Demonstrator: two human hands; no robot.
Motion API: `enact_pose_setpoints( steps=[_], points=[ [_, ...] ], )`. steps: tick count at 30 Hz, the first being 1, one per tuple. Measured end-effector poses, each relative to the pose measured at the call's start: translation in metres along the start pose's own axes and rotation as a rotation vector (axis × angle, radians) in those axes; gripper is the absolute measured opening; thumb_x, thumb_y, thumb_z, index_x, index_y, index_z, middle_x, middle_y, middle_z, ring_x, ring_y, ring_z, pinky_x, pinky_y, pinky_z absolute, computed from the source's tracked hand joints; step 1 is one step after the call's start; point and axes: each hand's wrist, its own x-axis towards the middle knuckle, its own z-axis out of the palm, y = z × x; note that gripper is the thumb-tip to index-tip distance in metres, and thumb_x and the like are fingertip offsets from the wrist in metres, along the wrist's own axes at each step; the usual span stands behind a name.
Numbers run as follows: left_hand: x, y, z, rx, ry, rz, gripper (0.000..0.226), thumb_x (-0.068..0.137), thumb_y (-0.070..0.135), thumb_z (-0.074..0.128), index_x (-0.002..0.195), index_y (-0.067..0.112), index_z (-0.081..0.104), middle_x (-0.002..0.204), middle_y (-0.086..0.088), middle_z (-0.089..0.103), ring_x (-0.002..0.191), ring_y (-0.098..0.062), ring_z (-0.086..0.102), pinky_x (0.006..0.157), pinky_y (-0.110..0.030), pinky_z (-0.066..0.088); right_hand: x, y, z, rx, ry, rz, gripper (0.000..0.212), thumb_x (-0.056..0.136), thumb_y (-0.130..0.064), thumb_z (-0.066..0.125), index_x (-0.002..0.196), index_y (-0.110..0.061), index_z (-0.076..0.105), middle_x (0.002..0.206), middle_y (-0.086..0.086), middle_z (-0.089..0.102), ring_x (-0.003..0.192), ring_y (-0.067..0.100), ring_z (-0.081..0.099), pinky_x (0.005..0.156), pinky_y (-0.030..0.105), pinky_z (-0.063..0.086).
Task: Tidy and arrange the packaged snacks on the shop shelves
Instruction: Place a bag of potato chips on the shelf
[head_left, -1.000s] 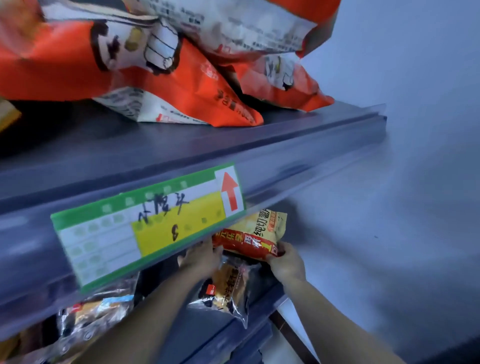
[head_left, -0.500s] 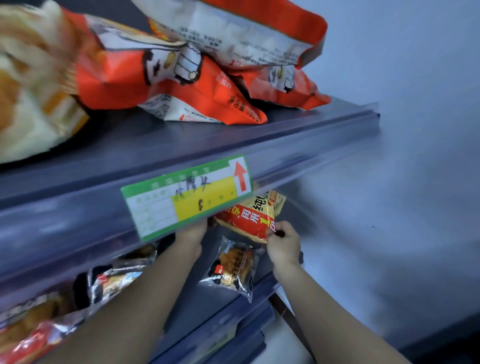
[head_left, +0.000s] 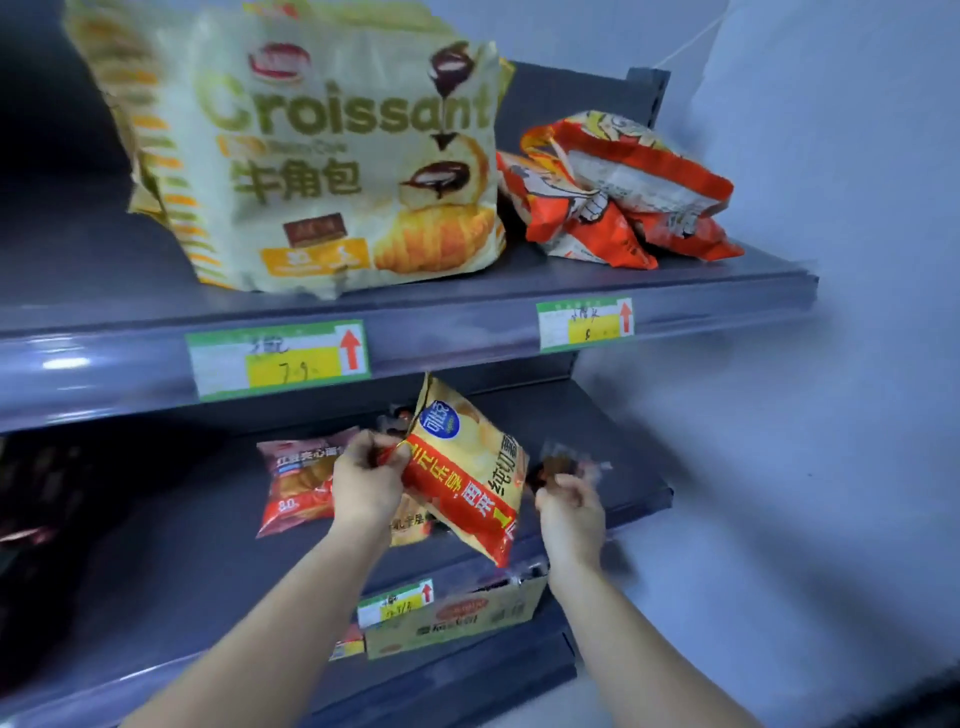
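The yellow-and-red crisp bag (head_left: 467, 467) is held in the air just above the front of the middle shelf (head_left: 156, 545). Its long axis is set on a steep diagonal. The top end is pointed up and left toward the upper shelf (head_left: 467, 322), and the bottom end is hung down and right over the middle shelf's lip. Half a second earlier it was pinched by the right hand close under the upper shelf. Now it is pinched at its left edge by the left hand (head_left: 366, 488) alone. The right hand (head_left: 569, 512) has been drawn off to the right, fingers curled beside a small clear packet (head_left: 566, 465). Whether that packet is gripped cannot be told through the blur.
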Motion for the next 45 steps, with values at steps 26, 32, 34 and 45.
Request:
enact_pose_setpoints(
  steps=[26,32,34,45],
  points=[
    [-0.203,0.037,-0.348,-0.070,0.793,0.199,0.036,0.091,0.020,0.065,0.125,0.017,0.053,0.111,-0.002,0.063,0.087,-0.005,0.063,0.059,-0.010,0.047,-0.315,-0.001,0.168,-0.092,-1.100,-0.232,0.007,0.083,-0.010,0.072,0.086,-0.014,0.067,0.084,-0.002,0.073,0.079,0.015,0.070,0.067,0.030,0.057],
    [-0.245,0.016,-0.428,-0.072,0.781,0.084,0.040,0.079,0.022,0.077,0.116,0.012,0.065,0.108,-0.001,0.073,0.100,-0.013,0.068,0.084,-0.030,0.055,-0.411,0.019,0.213,-0.029,-1.200,-0.192,0.010,0.081,-0.010,0.073,0.081,-0.015,0.065,0.083,0.000,0.072,0.081,0.020,0.070,0.074,0.036,0.058],
    [-0.253,0.015,-0.458,-0.090,0.829,0.090,0.029,0.080,0.019,0.076,0.108,0.015,0.069,0.102,0.002,0.075,0.098,-0.015,0.069,0.083,-0.033,0.055,-0.446,0.023,0.231,-0.018,-1.226,-0.193,0.011,0.081,-0.009,0.074,0.079,-0.014,0.064,0.081,0.001,0.072,0.080,0.022,0.069,0.071,0.034,0.057],
    [-0.264,0.052,-0.647,-0.069,1.232,0.195,0.005,0.083,0.016,0.073,0.078,0.017,0.072,0.074,-0.002,0.074,0.065,-0.017,0.070,0.051,-0.029,0.051,-0.625,0.040,0.347,0.034,-1.494,-0.087,0.012,0.083,-0.018,0.074,0.092,-0.020,0.067,0.090,-0.001,0.073,0.083,0.014,0.070,0.070,0.030,0.058]
  ],
)
